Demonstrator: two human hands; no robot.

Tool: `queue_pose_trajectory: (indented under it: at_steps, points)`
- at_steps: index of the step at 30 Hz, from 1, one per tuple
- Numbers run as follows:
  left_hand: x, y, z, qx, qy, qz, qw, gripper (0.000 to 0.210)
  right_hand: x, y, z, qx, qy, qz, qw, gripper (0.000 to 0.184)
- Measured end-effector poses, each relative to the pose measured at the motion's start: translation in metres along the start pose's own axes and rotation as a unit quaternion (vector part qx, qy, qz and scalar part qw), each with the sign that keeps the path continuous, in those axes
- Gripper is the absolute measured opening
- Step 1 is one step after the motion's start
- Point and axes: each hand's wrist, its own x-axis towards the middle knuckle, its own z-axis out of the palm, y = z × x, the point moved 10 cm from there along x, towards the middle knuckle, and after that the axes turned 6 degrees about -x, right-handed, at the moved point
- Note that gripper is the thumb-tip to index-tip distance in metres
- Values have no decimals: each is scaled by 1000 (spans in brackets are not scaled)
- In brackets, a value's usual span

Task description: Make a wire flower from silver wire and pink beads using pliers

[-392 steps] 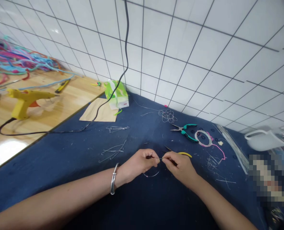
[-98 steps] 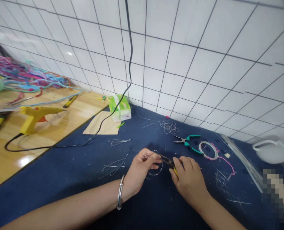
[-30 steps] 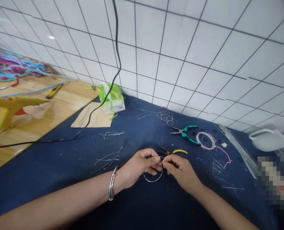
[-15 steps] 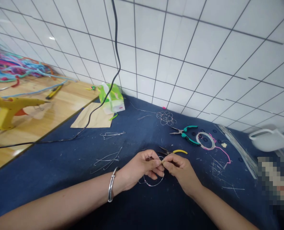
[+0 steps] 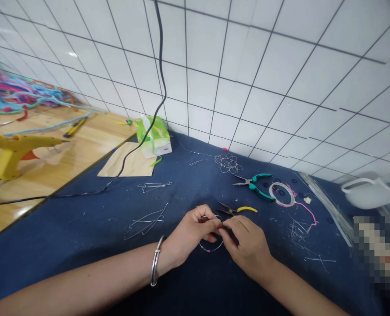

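Note:
Thin silvery wire bent into a loop [image 5: 210, 250], with small pink spots along its lower side, is pinched between my two hands above the dark blue cloth. My left hand [image 5: 195, 235], with a silver bangle [image 5: 155, 262] at its wrist, has thumb and fingers closed on the loop's upper part. Fingertips of my right hand [image 5: 249, 245] meet the left ones there, also closed; the exact spot they grip is hidden. Just beyond the hands lie yellow-handled pliers [image 5: 245, 210], partly covered by the right hand.
Teal-handled pliers [image 5: 262, 193] lie beside a white ring-shaped spool [image 5: 273, 199] with pink cord. Cut wires [image 5: 148, 221] are on the left, a wire flower [image 5: 228, 163] near the wall. A black cable [image 5: 119, 173] crosses toward the yellow glue gun [image 5: 10, 153]. A white jug [image 5: 366, 193] stands right.
My right hand has turned, its knuckles now higher and its fingertips more over the left ones. The wire loop has shifted slightly up, and its lower part shows less.

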Motion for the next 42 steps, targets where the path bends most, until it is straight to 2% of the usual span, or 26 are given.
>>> queue_pose_trajectory:
  at_steps: [5,10,16,20,24,30,36,42]
  points:
    - [-2,-2,4,-7,-6,-2,1000,18,0,-7,-4,-55,5,-34,998,11]
    - [-3,1,5,-8,14,14,1000,17,-2,-16,-5,-119,11,-70,990,11]
    - [-4,1,7,-16,15,12,1000,17,-3,-17,-3,-144,12,-74,987,11]
    - [-5,1,8,-40,-4,1,999,17,-2,-13,-7,-119,30,-68,990,12]
    - [-4,0,11,-56,-46,-33,997,16,-2,-8,-9,-88,39,-59,994,16]
    - [-3,-4,16,-51,-90,-66,992,7,-5,-2,-1,-46,23,-37,998,15]
    - [-3,-1,19,-20,-103,-39,994,6,-5,-1,4,-25,12,-27,999,15]
    - [-1,6,16,30,-83,-5,996,21,-1,3,4,45,-17,14,999,19]
